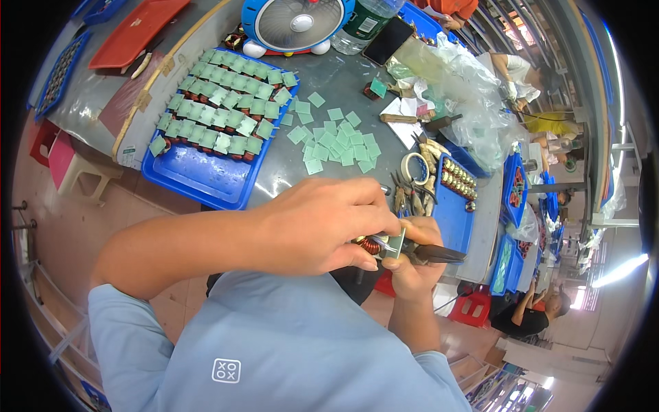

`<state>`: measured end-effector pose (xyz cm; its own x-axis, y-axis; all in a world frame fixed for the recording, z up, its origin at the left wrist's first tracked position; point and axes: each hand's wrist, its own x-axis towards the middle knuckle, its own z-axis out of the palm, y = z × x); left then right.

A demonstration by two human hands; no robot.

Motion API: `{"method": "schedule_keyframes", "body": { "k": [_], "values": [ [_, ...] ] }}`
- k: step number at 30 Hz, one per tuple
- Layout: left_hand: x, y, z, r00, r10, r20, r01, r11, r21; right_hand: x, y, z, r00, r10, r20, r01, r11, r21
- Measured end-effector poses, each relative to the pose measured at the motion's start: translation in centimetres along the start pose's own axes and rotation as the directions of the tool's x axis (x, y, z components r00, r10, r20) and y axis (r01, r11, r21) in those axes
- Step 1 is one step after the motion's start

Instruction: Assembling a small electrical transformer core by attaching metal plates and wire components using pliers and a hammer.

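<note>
In front of my chest, my left hand (322, 223) pinches a small copper-wound coil (371, 244). A pale green square plate (395, 244) stands against one end of the coil. My right hand (420, 264) is closed just beside it, with thumb and fingertips at the plate's edge. Dark-jawed pliers (439, 254) stick out of the right hand, jaws pointing right; their handles are hidden. Ahead on the grey table lies a loose pile of green square plates (336, 143). To the left, a blue tray (195, 180) holds rows of coils topped with such plates.
At the back stand a blue fan (301, 24), a water bottle (367, 27) and a black phone (388, 41). On the right are a tape roll (414, 168), more hand tools, clear plastic bags (456, 75) and a blue tray (453, 223) of coils. Other people work farther right.
</note>
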<state>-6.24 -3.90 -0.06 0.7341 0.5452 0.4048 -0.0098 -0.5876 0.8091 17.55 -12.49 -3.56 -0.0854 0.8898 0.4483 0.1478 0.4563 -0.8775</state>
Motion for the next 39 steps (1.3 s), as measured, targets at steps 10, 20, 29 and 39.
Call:
{"method": "schedule_keyframes", "body": {
  "k": [10,20,29,39],
  "values": [
    [-0.6,-1.1,1.2,0.976,0.175,-0.130,-0.149,0.971,0.186,0.8,-0.7,-0.5,0.993,-0.091,0.077,0.109,0.954,-0.278],
    [-0.7,-1.2,1.0,0.929,0.341,-0.144,-0.268,0.888,0.372,1.2,-1.1,0.0,0.997,-0.032,0.073,0.048,0.971,-0.234],
    [-1.2,-1.6,0.4,0.997,0.010,-0.081,-0.008,0.999,0.032,2.6,-0.9,0.6,0.991,0.099,0.088,-0.079,0.974,-0.210],
    [-1.2,-1.8,1.5,0.768,-0.617,0.172,0.560,0.518,-0.646,2.6,0.7,0.7,0.971,0.018,0.237,0.050,0.959,-0.278]
  ]
}}
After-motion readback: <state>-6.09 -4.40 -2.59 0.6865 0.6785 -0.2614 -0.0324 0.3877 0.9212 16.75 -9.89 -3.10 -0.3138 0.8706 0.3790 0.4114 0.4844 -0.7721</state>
